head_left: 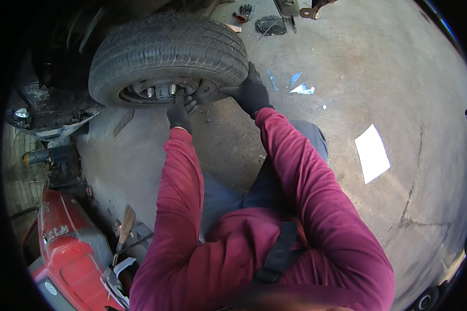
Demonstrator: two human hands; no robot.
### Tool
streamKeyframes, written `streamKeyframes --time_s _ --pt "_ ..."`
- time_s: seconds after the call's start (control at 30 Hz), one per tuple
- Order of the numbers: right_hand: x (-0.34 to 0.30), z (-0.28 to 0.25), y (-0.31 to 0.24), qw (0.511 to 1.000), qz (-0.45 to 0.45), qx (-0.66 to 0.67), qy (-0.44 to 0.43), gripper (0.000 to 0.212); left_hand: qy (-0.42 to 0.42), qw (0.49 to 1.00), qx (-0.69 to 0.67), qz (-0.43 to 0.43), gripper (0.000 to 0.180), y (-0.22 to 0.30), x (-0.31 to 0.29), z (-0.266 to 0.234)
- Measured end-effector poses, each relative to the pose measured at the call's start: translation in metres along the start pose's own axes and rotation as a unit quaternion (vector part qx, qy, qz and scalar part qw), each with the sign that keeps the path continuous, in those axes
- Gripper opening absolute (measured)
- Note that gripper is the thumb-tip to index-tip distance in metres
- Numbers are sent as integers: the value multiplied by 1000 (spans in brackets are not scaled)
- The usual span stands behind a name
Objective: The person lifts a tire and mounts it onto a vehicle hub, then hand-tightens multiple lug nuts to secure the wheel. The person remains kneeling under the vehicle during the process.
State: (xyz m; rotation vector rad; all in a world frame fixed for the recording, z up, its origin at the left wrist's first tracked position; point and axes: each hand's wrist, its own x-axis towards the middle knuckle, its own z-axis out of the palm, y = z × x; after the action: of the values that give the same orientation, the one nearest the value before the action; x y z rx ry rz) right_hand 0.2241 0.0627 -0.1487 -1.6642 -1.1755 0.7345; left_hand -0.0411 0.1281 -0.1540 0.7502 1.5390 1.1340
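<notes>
A car wheel (171,52) with a worn black tyre stands upright in front of me, its rim and hub facing me. My right hand (251,93), in a black glove, grips the tyre's right side, thumb on the sidewall and fingers over the tread. At the hub is my left hand (180,111), gloved too, with its fingers curled in beside the wheel nuts (173,88). Whatever those fingers hold is hidden by the glove. Another nut (150,92) shows further left on the rim.
A vehicle's dark bodywork (57,119) is at the left. Below it lie a red car part (78,243) and a small broom (126,223). A white sheet (372,154) and blue-white scraps (302,89) lie on the concrete floor. A spare glove (245,12) and black bundle (270,25) are beyond.
</notes>
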Motion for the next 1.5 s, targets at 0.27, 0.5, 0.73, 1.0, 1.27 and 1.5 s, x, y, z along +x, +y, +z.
streamKeyframes --time_s 0.27,0.5,0.73,1.0,1.27,1.5 --pt "2 3 1 999 -27 25 18 120 -23 997 62 37 28 2 8 -11" --pt "4 7 4 1000 2 23 -6 132 17 999 27 10 26 3 -7 3" --pt "4 7 4 1000 4 24 -8 128 -20 998 14 60 27 2 3 -5" --pt "2 9 3 1000 4 13 14 116 -3 1000 -10 6 26 0 -1 0" --pt "3 5 2 1000 -4 19 -13 133 46 948 249 195 30 -20 15 -14" --pt "2 5 -3 999 -28 30 19 95 89 953 156 245 34 45 -7 -56"
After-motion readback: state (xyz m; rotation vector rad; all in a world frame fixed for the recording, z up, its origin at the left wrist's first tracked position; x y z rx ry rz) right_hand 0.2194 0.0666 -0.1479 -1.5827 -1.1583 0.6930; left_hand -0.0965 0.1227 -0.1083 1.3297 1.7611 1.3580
